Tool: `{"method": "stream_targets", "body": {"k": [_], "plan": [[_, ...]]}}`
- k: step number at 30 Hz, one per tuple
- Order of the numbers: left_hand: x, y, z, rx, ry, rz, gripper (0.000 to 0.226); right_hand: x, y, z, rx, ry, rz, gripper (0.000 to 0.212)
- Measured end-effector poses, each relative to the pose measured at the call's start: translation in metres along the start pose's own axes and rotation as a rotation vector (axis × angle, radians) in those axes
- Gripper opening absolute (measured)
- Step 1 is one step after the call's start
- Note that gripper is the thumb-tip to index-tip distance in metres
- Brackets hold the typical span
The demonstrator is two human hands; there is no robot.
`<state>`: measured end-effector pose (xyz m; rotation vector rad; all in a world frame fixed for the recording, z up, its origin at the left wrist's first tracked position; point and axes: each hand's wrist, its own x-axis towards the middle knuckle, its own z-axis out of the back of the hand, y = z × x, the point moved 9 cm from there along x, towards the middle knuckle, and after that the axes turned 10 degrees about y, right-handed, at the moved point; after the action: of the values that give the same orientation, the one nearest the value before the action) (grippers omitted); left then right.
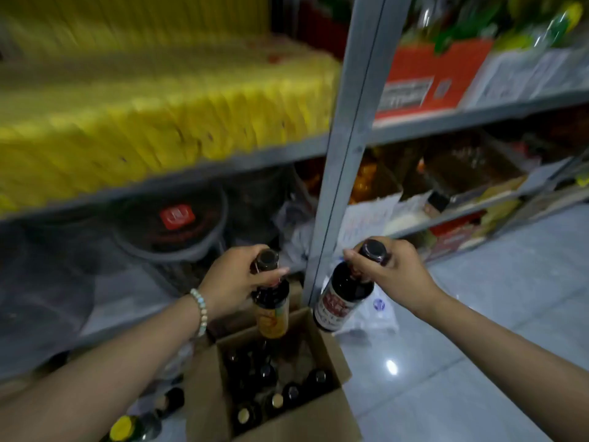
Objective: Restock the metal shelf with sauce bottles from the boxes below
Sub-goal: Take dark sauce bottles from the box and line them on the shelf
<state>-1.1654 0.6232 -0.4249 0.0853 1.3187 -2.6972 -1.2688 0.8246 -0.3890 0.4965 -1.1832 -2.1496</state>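
Lower centre: your left hand and right hand each clamp a neck, yellow-label bottle and red-label bottle, by the open box, before the metal shelf. Likely glass, heavy, slick: support the body too.

Pale tiled floor (glossy) carries 1 bright glare.

Yellow packets sit above a dark bucket, a white bag on pale tiles.
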Motion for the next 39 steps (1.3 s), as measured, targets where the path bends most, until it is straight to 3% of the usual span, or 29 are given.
{"method": "stream_targets", "body": {"k": [5, 9, 15, 21, 31, 39], "plan": [[-0.057, -0.137, 0.110, 0.038, -0.135, -0.129, 0.054, -0.018, 0.171, 0.064, 0.172, 0.041, 0.205, 0.025], [-0.117, -0.218, 0.201, -0.094, -0.395, -0.219, 0.058, -0.032, 0.297, 0.079, 0.269, 0.082, 0.331, 0.031], [-0.230, -0.305, 0.313, -0.287, -0.720, -0.365, 0.034, -0.067, 0.459, 0.088, 0.351, 0.190, 0.552, 0.044], [-0.338, -0.334, 0.399, -0.349, -0.916, -0.402, 0.040, -0.097, 0.579, 0.048, 0.431, 0.348, 0.678, 0.041], [-0.494, -0.330, 0.545, -0.173, -0.986, -0.403, 0.036, -0.097, 0.751, -0.056, 0.555, 0.397, 0.799, 0.041], [-0.543, -0.313, 0.665, -0.094, -0.980, -0.406, 0.036, -0.060, 0.863, -0.127, 0.579, 0.399, 0.836, 0.039]]}}
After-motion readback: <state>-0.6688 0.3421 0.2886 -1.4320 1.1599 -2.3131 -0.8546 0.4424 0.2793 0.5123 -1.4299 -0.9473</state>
